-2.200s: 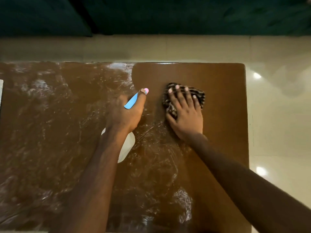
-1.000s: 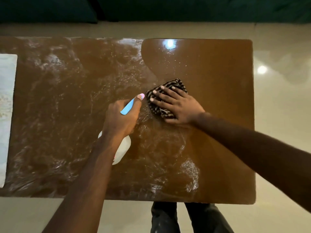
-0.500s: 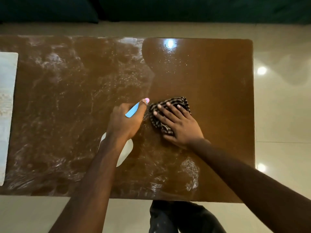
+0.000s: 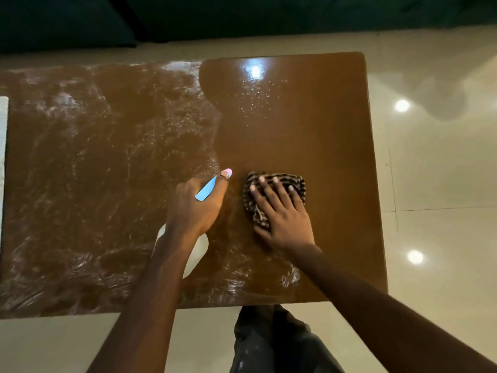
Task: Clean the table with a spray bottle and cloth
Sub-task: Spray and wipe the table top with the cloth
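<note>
A brown table [image 4: 322, 130] fills the view; its left and middle part is covered in crinkled clear film, its right part is bare and smooth. My left hand [image 4: 197, 208] grips a spray bottle [image 4: 197, 254] with a white body, a blue trigger and a pink nozzle, pointing away from me. Just to its right, my right hand [image 4: 282, 211] presses flat with spread fingers on a crumpled striped cloth [image 4: 297, 181] lying on the bare wood. Small droplets glisten on the far bare part.
A pale flat object [image 4: 3, 135] lies at the table's left edge. Glossy cream floor tiles [image 4: 435, 184] surround the table on the right and near side. A dark green sofa [image 4: 242, 14] runs along the far side. My legs [image 4: 274, 343] stand below the near edge.
My right hand slid the cloth toward me and then to the right, away from the bottle. My left hand kept its grip on the bottle and stayed roughly in place.
</note>
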